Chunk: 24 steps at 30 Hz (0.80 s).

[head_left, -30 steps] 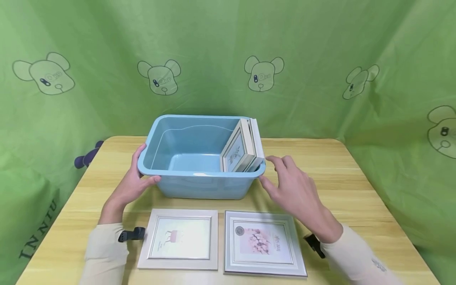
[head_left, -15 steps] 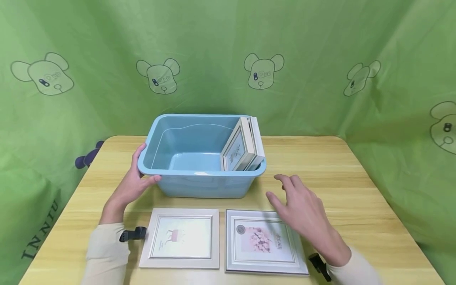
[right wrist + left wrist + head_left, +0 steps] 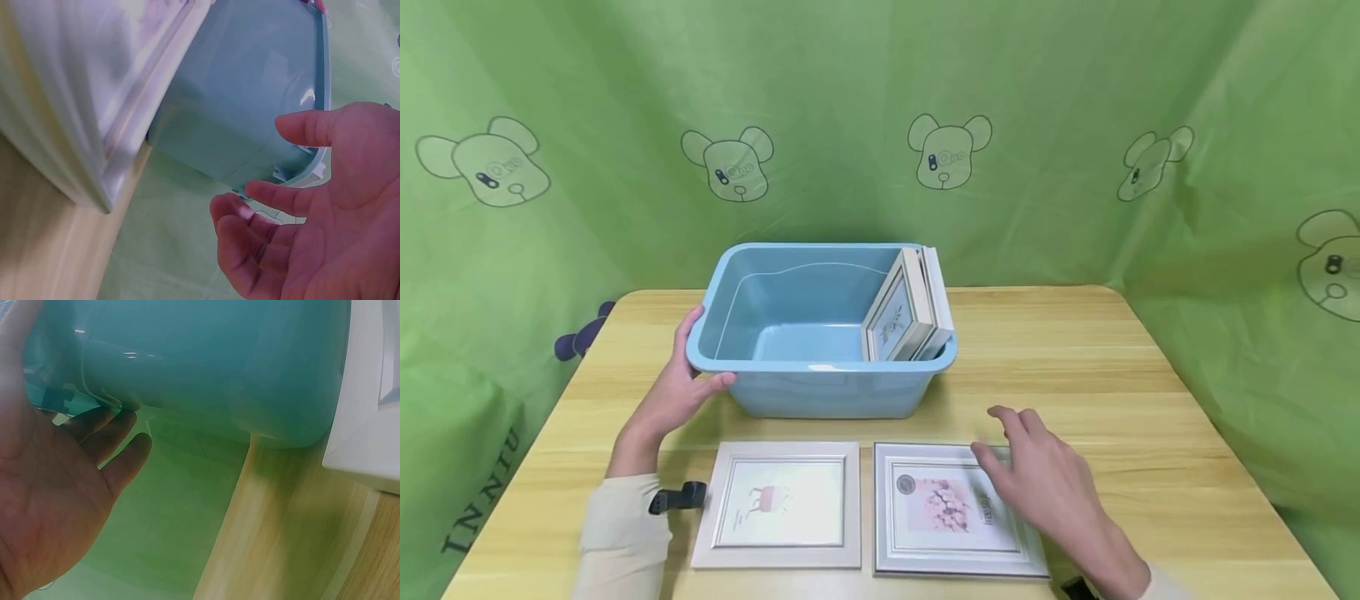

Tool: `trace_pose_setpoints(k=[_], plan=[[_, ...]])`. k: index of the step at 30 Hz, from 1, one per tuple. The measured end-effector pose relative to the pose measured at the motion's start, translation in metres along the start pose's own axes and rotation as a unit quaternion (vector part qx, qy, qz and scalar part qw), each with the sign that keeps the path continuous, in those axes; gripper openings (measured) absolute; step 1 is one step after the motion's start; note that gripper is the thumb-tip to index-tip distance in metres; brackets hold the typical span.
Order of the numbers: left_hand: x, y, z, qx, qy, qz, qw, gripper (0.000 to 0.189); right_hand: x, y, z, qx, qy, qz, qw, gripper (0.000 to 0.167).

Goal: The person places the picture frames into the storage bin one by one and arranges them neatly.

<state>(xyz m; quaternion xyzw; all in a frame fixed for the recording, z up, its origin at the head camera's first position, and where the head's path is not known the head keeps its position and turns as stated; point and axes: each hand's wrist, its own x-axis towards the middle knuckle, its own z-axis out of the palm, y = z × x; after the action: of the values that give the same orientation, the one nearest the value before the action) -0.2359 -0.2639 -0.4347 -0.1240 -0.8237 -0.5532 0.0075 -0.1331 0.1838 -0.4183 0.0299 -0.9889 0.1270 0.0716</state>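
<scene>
A light blue plastic basin (image 3: 827,392) stands on the table; in the head view my left hand (image 3: 673,396) holds its near left corner, thumb at the front rim and fingers around the side. Several picture frames (image 3: 891,325) lean upright inside its right end. My right hand (image 3: 1048,479) hovers over the upper right corner of a silver-white picture frame (image 3: 951,558) with a pink flower print, its fingers loosely bent and holding nothing. Left of that lies a whitish picture frame (image 3: 782,556) with a pink animal print. Both lie flat, face up.
The light wood table (image 3: 1075,358) runs back to a green cloth (image 3: 850,67) printed with bear heads. A purple object (image 3: 580,333) shows past its left edge. A black wrist camera (image 3: 677,497) sits by the left sleeve.
My right hand has left the basin's right corner and come down toward me, over the silver-white picture frame. My left hand keeps its hold on the basin.
</scene>
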Motion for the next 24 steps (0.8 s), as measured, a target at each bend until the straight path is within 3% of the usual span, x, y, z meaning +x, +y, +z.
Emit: trace_pose_setpoints(k=[8,17,24], plan=[[-0.001,0.001,-0.001,-0.002,0.000,-0.003,1.0000,0.104,-0.010,0.009,0.011,-0.015,-0.026,0.005,0.9995,0.054],[0.000,0.004,0.001,-0.012,-0.003,-0.003,0.9999,0.106,-0.021,0.022,0.024,-0.024,-0.101,0.055,0.9931,0.065],[0.000,0.001,0.000,-0.009,0.001,-0.002,1.0000,0.105,-0.028,0.027,0.033,-0.021,-0.113,0.074,0.9907,0.069]])
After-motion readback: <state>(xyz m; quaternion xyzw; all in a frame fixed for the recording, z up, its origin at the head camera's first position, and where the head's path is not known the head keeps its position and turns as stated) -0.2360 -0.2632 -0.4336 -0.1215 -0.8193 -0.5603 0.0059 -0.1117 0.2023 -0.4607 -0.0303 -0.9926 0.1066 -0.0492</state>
